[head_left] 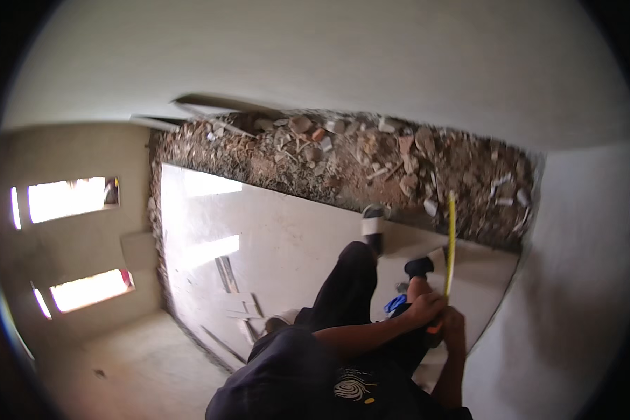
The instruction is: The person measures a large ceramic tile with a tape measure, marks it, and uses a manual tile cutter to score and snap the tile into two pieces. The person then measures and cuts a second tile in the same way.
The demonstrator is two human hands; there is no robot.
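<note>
Toward the lower right of the frame, a yellow measuring tape point(451, 245) is held, apparently pinched by the curled left hand point(427, 306), its orange case point(435, 327) seemingly gripped by the closed right hand point(454, 327). Light, springy handling is expected; the case is best grasped.

From my head, the left fisheye camera faced down over my shirt point(280, 378), nearer my left hand point(425, 308) and right hand point(454, 326) than the rubble point(357, 150).

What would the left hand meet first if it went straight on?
Most likely the yellow tape, just beside the left hand; whether they already touch is unclear.
</note>
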